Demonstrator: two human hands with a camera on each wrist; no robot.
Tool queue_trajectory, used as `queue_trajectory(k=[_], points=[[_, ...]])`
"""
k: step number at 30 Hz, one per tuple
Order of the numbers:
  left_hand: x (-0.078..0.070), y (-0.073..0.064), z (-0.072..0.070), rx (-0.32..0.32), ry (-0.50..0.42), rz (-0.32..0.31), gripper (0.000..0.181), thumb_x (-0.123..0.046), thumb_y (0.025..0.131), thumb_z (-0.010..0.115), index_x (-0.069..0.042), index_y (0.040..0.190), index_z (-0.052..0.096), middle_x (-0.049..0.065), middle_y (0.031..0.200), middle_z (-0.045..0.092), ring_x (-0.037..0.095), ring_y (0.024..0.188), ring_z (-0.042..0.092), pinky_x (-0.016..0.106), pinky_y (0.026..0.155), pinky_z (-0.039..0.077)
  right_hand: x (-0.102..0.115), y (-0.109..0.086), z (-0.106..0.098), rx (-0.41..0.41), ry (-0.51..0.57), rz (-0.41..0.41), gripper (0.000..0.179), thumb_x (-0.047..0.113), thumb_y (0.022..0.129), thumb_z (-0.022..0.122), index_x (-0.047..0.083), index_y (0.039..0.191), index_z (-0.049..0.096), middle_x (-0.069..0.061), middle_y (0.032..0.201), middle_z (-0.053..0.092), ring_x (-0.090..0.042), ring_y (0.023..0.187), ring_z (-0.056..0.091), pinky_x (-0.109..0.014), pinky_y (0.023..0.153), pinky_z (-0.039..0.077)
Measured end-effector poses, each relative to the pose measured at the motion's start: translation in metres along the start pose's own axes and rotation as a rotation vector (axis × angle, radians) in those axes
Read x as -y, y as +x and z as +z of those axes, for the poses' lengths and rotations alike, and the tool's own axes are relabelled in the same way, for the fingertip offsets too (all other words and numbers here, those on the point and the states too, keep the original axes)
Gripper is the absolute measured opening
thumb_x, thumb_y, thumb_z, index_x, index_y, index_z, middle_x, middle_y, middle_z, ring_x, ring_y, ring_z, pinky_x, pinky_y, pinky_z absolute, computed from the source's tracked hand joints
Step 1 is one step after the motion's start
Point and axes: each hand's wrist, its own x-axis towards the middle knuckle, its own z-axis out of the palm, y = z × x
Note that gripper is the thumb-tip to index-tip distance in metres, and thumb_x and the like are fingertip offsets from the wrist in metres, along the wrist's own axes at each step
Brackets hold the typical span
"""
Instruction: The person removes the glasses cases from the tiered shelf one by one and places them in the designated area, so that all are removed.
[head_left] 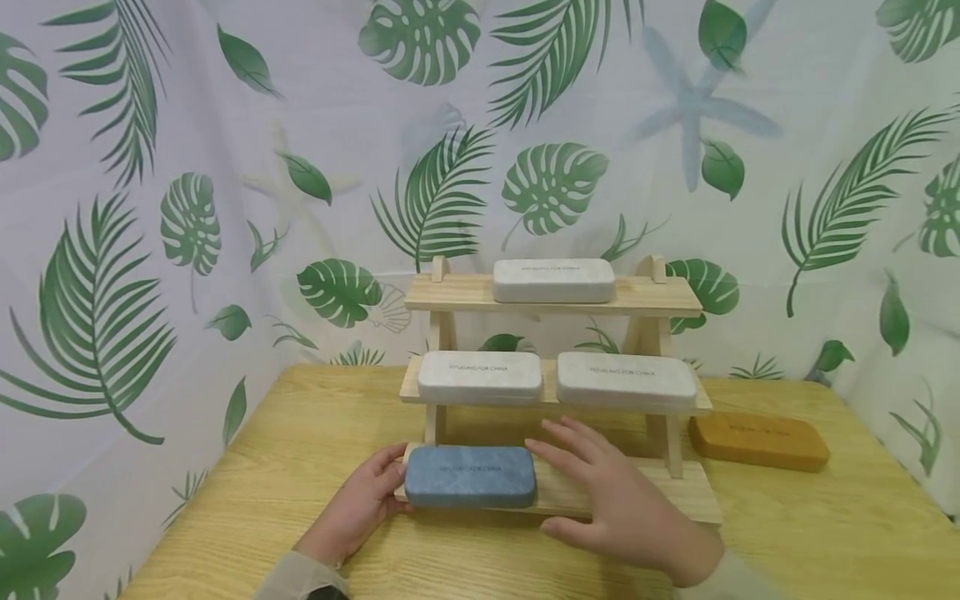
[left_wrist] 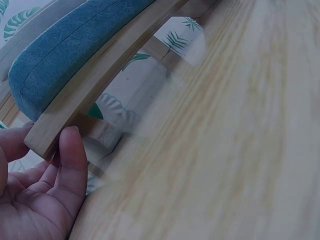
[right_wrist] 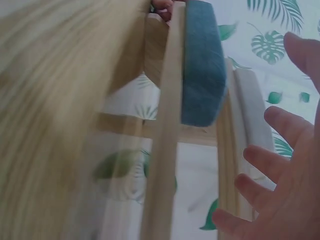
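Observation:
A three-tier wooden display rack [head_left: 626,492] stands on the table. On the left part of its lowest shelf lies a blue glasses case [head_left: 471,477], printed side up. My left hand [head_left: 360,504] pinches the left end of that shelf board, thumb and fingers on either side of it, as the left wrist view shows. Just right of the blue case, my right hand [head_left: 615,504] hovers over the lowest shelf with its fingers spread and nothing in them. In the right wrist view a gap separates these fingers from the blue case [right_wrist: 202,70].
Two pale grey glasses cases, a left one [head_left: 480,377] and a right one [head_left: 626,381], lie on the middle shelf. Another pale case [head_left: 553,282] is on the top shelf. An orange case [head_left: 759,442] lies on the table [head_left: 300,442] right of the rack. A leaf-print cloth [head_left: 315,150] hangs behind.

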Motion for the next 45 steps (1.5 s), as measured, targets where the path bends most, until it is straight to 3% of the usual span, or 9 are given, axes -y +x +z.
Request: queue_trajectory(k=[8,17,29,38,45], points=[[0.0,0.0,-0.001,0.004,0.006,-0.011,0.061,-0.024,0.112,0.043,0.003,0.158,0.016,0.022,0.144,0.047,0.021,0.11,0.06,0.036,0.085,0.054,-0.002,0.007,0.017,0.059,0.035,0.041,0.083,0.053,0.087,0.076,0.037,0.158,0.034,-0.001,0.163,0.029,-0.04,0.147,0.026,-0.07,0.102,0.038],[-0.001,0.001,0.001,0.007,0.003,-0.007,0.061,-0.024,0.111,0.044,0.004,0.158,0.017,0.021,0.143,0.048,0.02,0.11,0.059,0.037,0.085,0.053,0.002,0.02,0.026,0.113,0.075,0.089,0.081,0.054,0.089,0.073,0.037,0.158,0.034,-0.004,0.163,0.029,-0.041,0.147,0.026,-0.07,0.105,0.035],[-0.001,0.0,0.0,0.009,0.01,-0.001,0.058,-0.024,0.111,0.043,0.003,0.157,0.019,0.02,0.141,0.049,0.02,0.112,0.058,0.036,0.085,0.054,0.0,0.034,0.051,0.117,0.066,0.079,0.084,0.054,0.086,0.076,0.031,0.158,0.037,-0.01,0.158,0.036,-0.038,0.141,0.036,-0.063,0.107,0.036],[-0.002,0.001,0.0,-0.001,0.015,-0.018,0.057,-0.022,0.112,0.042,0.001,0.158,0.019,0.021,0.143,0.047,0.021,0.113,0.058,0.037,0.086,0.053,0.006,0.039,0.057,0.118,0.081,0.108,0.087,0.055,0.086,0.076,0.029,0.159,0.036,-0.011,0.158,0.037,-0.037,0.139,0.041,-0.061,0.108,0.036],[-0.002,0.0,0.0,-0.001,0.01,-0.016,0.058,-0.023,0.112,0.042,0.002,0.158,0.018,0.023,0.146,0.045,0.021,0.113,0.057,0.038,0.087,0.052,0.009,0.041,0.068,0.074,0.065,0.17,0.094,0.059,0.081,0.079,0.021,0.157,0.04,-0.006,0.15,0.046,-0.031,0.132,0.048,-0.054,0.107,0.039]])
